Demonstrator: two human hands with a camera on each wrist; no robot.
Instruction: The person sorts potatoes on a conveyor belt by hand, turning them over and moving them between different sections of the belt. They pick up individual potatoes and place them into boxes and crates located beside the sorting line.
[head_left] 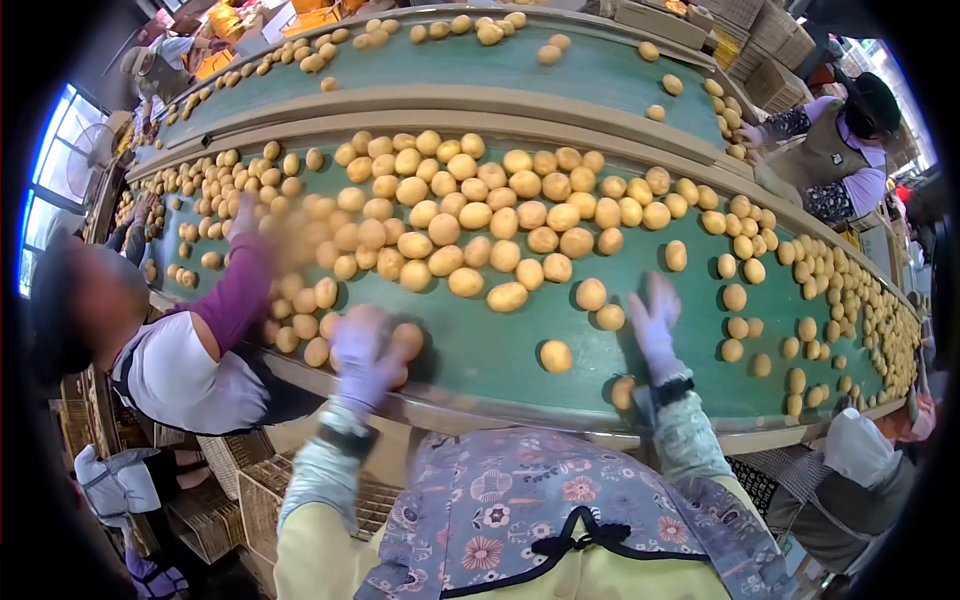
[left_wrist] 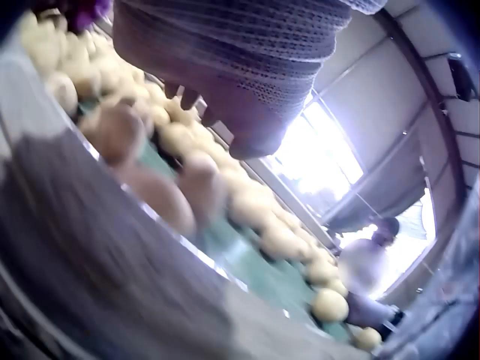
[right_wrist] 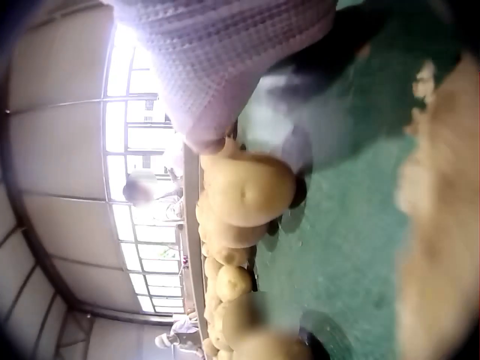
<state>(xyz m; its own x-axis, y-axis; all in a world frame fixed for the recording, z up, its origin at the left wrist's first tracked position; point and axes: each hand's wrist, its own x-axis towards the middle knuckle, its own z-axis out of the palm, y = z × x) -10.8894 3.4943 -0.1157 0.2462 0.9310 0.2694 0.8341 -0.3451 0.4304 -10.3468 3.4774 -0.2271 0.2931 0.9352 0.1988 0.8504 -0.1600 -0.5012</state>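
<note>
Many round yellow potatoes (head_left: 443, 229) lie on a green conveyor belt (head_left: 470, 365). My left hand (head_left: 362, 350), in a pale lilac knit glove and blurred, is at the belt's near edge among potatoes. One potato (head_left: 407, 340) sits right beside its fingers. In the left wrist view, the left hand (left_wrist: 232, 75) is above the belt with spread fingertips and thumb, and loose potatoes (left_wrist: 161, 199) show beneath. Farther right, my gloved right hand (head_left: 655, 322) reaches over the belt with fingers extended, near a potato (head_left: 610, 317). In the right wrist view, a large potato (right_wrist: 251, 190) appears just past the thumb.
A person in a purple sleeve (head_left: 236, 290) works close on my left, arm over the same belt. Another person (head_left: 850, 150) stands across at the right. A raised divider (head_left: 440, 100) separates a second belt (head_left: 420, 62) behind. Wicker crates (head_left: 270, 495) stand below at left.
</note>
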